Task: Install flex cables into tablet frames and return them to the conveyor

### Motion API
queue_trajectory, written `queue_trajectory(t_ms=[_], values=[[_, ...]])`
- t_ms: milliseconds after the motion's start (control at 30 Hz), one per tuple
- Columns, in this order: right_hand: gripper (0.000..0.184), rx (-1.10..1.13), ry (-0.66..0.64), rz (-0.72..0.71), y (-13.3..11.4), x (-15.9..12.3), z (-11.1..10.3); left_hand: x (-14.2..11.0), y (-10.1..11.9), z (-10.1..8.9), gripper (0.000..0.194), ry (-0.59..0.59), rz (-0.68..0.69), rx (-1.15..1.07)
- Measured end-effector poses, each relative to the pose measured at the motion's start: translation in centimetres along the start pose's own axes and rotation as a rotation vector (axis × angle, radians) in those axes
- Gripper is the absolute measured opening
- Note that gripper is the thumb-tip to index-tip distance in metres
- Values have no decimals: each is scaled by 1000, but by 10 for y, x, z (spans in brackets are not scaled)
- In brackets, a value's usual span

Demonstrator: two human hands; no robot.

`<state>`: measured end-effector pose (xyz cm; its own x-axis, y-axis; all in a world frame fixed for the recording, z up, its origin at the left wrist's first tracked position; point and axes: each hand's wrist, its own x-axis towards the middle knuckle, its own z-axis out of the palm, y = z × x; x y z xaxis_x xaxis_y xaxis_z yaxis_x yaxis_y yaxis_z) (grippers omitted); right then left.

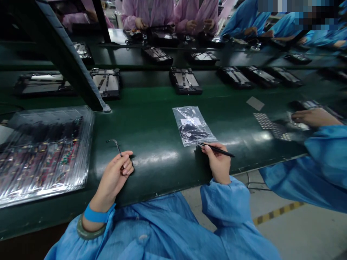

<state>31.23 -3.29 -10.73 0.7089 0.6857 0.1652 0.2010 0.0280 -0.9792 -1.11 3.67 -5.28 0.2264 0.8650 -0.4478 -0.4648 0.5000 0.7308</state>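
My left hand (118, 173) is closed, its fingers pinching a small, thin dark cable-like part (117, 143) with a bent end that sticks up over the green bench. Black tweezers (221, 150) are gripped in my right hand (220, 162). Their tips lie at the lower edge of a clear zip bag (193, 126); whether they touch it I cannot tell. Inside the bag are many small dark pieces and a white label.
At left stands a clear plastic tray (54, 159) of circuit boards. Black device housings (185, 81) line the bench behind the bag. A co-worker's hand (316, 117) is at the right near sheets of round pads (271, 124). A dark post (73, 54) rises at upper left.
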Motion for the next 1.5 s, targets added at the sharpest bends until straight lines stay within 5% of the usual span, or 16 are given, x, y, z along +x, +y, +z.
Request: queue_trajectory(t_ms=[1100, 1200, 1333, 1500], values=[[27, 79, 26, 29, -6, -3, 2, 3, 3, 1, 18, -8, -6, 29], [29, 244, -97, 138, -26, -20, 11, -3, 1, 6, 26, -79, -56, 100], [28, 518, -446, 351, -62, -52, 39, -18, -8, 21, 35, -319, -130, 271], [24, 636, -685, 431, -91, -74, 75, -34, -9, 33, 36, -401, 28, 496]])
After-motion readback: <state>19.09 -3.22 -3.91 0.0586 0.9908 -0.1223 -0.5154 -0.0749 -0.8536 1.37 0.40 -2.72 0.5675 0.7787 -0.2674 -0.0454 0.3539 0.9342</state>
